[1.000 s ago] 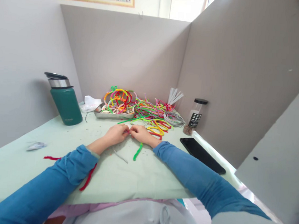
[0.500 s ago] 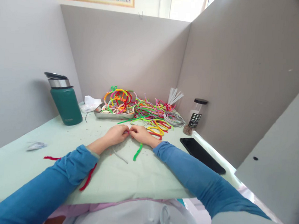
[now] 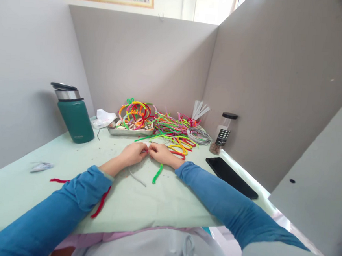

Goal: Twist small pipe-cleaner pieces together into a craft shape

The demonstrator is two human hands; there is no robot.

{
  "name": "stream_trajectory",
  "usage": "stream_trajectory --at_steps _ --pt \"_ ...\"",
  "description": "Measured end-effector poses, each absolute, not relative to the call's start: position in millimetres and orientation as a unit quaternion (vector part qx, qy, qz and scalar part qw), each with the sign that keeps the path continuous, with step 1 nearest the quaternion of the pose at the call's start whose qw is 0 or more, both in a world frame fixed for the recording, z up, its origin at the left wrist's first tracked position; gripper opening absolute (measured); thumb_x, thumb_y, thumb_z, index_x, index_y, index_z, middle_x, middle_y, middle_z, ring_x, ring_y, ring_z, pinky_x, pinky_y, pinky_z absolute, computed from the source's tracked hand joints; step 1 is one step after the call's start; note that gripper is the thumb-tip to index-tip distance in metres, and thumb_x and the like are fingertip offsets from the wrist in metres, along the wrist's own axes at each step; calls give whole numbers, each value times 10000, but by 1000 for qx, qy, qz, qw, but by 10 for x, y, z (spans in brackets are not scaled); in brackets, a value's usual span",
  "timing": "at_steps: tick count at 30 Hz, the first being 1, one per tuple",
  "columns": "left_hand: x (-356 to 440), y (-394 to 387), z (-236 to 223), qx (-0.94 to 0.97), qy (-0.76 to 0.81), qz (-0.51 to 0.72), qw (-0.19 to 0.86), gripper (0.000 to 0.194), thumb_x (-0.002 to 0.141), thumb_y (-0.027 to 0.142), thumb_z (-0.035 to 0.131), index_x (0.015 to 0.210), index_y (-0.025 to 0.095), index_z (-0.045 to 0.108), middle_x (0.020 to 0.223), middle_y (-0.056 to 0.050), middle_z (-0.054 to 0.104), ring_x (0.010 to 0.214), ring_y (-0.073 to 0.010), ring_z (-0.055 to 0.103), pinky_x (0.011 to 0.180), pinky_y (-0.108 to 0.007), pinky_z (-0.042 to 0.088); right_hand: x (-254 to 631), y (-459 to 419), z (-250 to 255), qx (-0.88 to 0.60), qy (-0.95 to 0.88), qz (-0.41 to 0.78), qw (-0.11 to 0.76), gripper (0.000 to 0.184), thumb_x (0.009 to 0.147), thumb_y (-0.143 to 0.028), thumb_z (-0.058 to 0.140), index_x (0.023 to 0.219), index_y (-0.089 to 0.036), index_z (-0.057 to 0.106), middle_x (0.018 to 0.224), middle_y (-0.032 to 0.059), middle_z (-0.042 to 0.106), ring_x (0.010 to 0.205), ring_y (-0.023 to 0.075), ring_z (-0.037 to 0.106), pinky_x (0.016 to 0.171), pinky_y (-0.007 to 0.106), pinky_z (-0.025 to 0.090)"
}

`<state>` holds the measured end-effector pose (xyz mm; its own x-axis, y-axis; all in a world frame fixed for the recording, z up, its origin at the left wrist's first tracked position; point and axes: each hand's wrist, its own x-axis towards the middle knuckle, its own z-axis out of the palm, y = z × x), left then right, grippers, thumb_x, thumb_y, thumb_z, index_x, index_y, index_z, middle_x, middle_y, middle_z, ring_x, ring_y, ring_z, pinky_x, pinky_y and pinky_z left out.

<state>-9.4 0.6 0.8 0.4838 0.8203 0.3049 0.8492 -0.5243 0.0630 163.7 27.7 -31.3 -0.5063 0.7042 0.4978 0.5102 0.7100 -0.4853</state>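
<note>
Over the middle of the table, my left hand and my right hand meet with fingertips pinched together. A tiny pink piece shows between them, mostly covered by the fingers, too small to name surely. Just below my left hand lies a thin grey wire. A short green pipe cleaner rests on the cloth below my right hand. Red pipe cleaner sticks out from under my left sleeve. Beyond my right wrist are yellow and red pipe cleaner loops.
Behind my hands stands a metal tray with small pieces and bent pipe cleaner shapes, beside a pipe cleaner pile and coiled grey wire. A green bottle is left; a clear jar and black phone are right. Grey partitions surround the table.
</note>
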Motion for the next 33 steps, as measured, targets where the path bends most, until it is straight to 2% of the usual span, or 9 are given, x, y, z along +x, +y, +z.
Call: stream_trajectory --at_steps 22,33 --pt "-80 -16 28 -859 -488 -148 45 175 815 264 470 859 196 626 847 -44 679 784 -176 608 689 -257 426 1631 240 -283 -352 -864 121 340 94 794 -178 484 745 -164 562 681 -15 553 632 112 449 584 220 279" --pt "-81 -13 26 -861 -486 -142 48 182 820 274 473 871 191 628 865 -56 680 808 -186 614 709 -264 437 1630 235 -283 -353 -867 115 334 109 810 -186 480 797 -165 586 738 5 595 668 125 477 625 225 319"
